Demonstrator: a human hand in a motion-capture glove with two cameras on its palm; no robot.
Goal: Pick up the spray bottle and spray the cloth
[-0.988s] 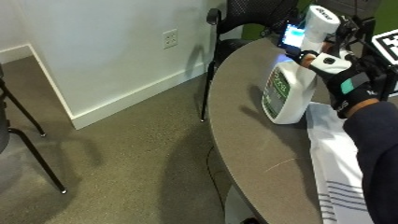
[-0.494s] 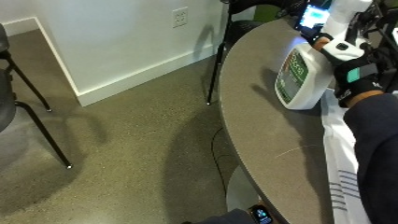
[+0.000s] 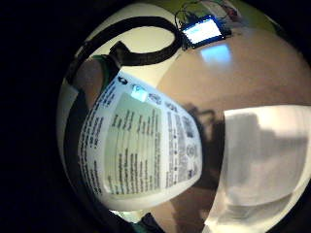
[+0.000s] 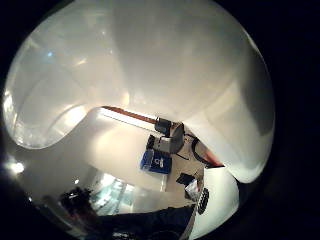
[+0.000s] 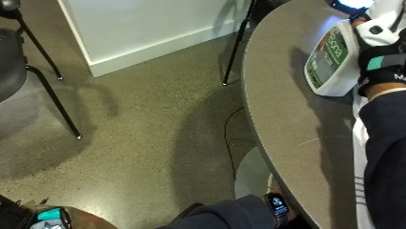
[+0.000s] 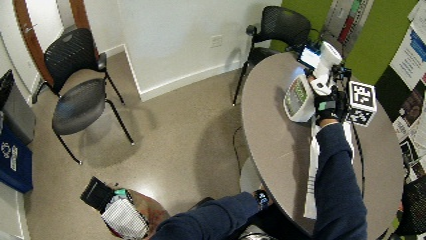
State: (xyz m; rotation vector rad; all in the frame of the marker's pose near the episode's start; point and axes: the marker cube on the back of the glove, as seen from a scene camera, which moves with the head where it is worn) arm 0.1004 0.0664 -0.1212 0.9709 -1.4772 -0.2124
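A white spray bottle (image 5: 329,59) with a green label stands upright near the far edge of the round grey table (image 5: 285,124); its base looks at or just above the tabletop. My gloved right hand (image 5: 380,62) grips its neck below the trigger head (image 6: 326,57). The bottle's label (image 3: 141,150) fills the little finger side palm view, and its white body (image 4: 150,75) fills the thumb side view. A white cloth (image 5: 360,143) lies flat on the table just beside the bottle, under my forearm. In the wide view the cloth (image 6: 311,170) stretches toward the near edge.
A small device with a lit screen (image 6: 307,57) lies on the table behind the bottle. One black chair (image 6: 283,25) stands at the table's far side, another (image 6: 76,85) off by the wall. The person's other arm, wearing a watch (image 5: 276,206), hangs by the table's near edge.
The outside view has shifted, so its camera moved. My hand still grips the bottle beside the cloth; no clear move of the bottle shows.
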